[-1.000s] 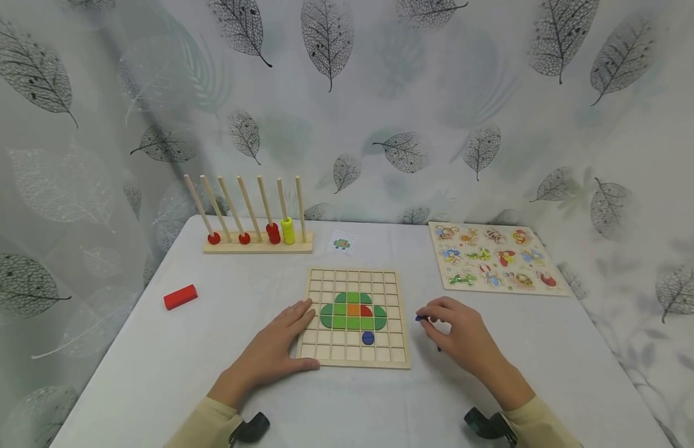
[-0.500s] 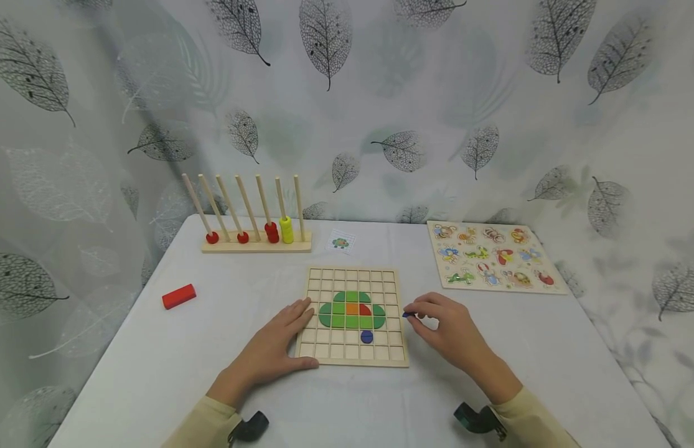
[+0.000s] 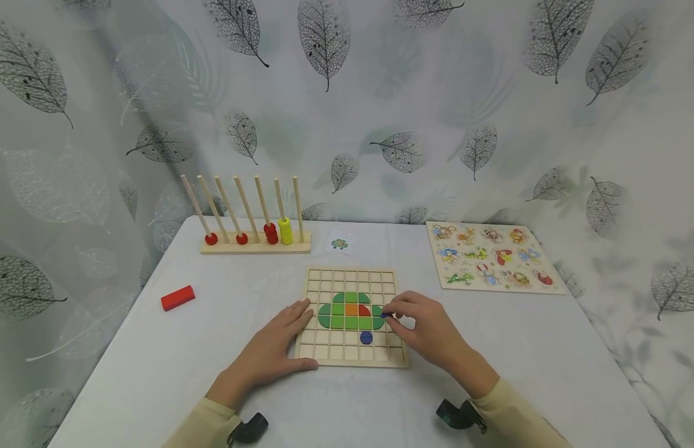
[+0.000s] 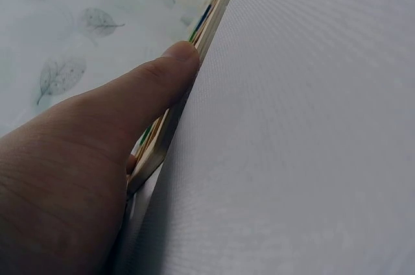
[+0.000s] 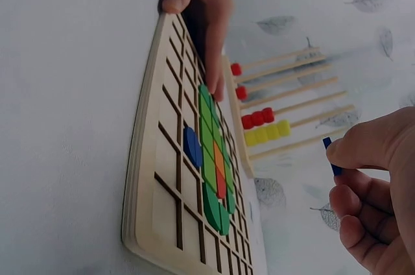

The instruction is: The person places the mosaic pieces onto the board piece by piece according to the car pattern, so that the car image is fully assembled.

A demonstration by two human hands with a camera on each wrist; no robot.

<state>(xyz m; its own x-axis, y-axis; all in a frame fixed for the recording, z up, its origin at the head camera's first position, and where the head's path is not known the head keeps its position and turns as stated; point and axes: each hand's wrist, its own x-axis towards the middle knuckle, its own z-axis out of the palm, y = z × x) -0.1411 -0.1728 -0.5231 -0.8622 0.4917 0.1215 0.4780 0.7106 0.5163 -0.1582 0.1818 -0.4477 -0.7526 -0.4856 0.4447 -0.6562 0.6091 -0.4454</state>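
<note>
A wooden grid board [image 3: 332,353] lies on the white table, holding green tiles [image 3: 352,322] around an orange and a red one, with two blue half-round tiles [image 3: 366,337] forming a disc below. My left hand [image 3: 268,348] rests along the board's left side, fingers extended on the edge and thumb at the near edge. With thumb and fingertips my right hand [image 3: 427,326] pinches a small blue tile [image 5: 332,158], held over the right part of the board. In the right wrist view that tile shows edge-on, raised off the board.
Behind the board, a wooden peg abacus [image 3: 256,247] carries red and yellow beads, and a small picture card [image 3: 340,241] lies beside it. An insect puzzle board [image 3: 495,289] is at the back right. A red block [image 3: 177,298] lies at the left.
My right hand has moved left with the blue tile, from beside the board to over its right part. The left hand has stayed on the board.
</note>
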